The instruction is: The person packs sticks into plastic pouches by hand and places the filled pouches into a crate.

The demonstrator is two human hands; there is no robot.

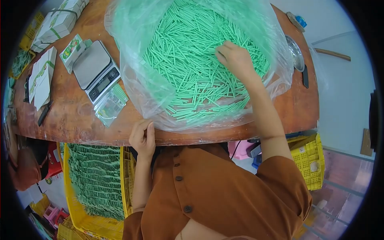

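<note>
A large clear plastic bag lies wide open on the table, with a heap of thin green sticks spread inside it. My right hand reaches over the right part of the heap, fingers curled down at the sticks. Whatever its fingertips hold is hidden from view. At the table's front edge, my left hand is closed in a loose fist just beside the bag's near rim; no object shows in it.
Left of the bag stands a digital scale, with a printed plastic packet at its front. White cartons and flat printed sheets lie farther left. A yellow crate of green packets is below; a metal bowl sits right.
</note>
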